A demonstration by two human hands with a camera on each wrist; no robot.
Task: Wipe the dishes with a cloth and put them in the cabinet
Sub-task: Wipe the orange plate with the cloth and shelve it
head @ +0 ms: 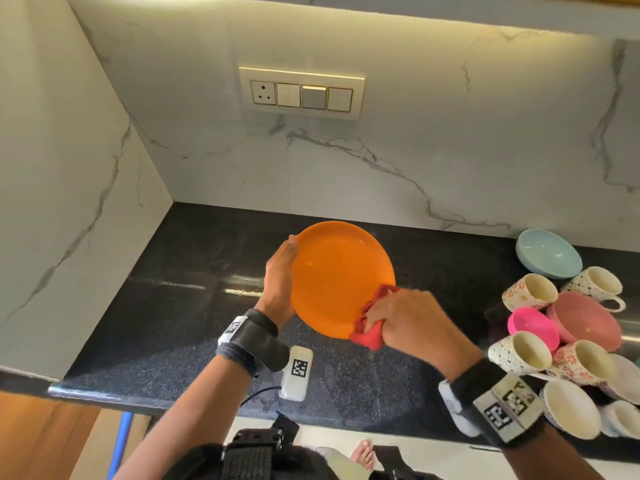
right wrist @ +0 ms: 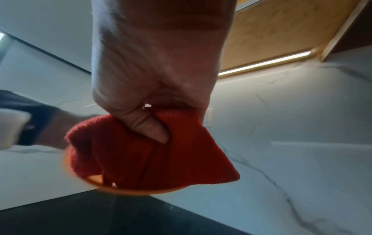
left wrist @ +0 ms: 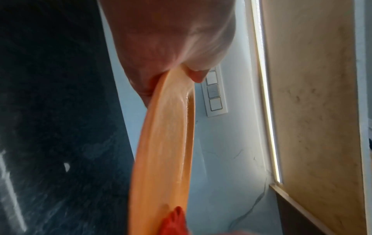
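Note:
An orange plate (head: 337,275) is held tilted above the black counter (head: 180,306), its face turned toward me. My left hand (head: 282,271) grips its left rim, thumb on the face and fingers behind; the left wrist view shows the plate (left wrist: 167,143) edge-on under the thumb. My right hand (head: 405,320) grips a bunched red cloth (head: 370,327) and presses it on the plate's lower right rim. In the right wrist view the cloth (right wrist: 161,159) covers most of the plate (right wrist: 128,191), with fingers curled into it.
At the right of the counter lies a pile of dishes: a pale blue bowl (head: 547,252), a pink bowl (head: 585,320), a small magenta bowl (head: 531,325) and several patterned mugs (head: 530,292). A switch panel (head: 301,93) is on the marble wall. A cabinet underside (right wrist: 271,31) hangs overhead.

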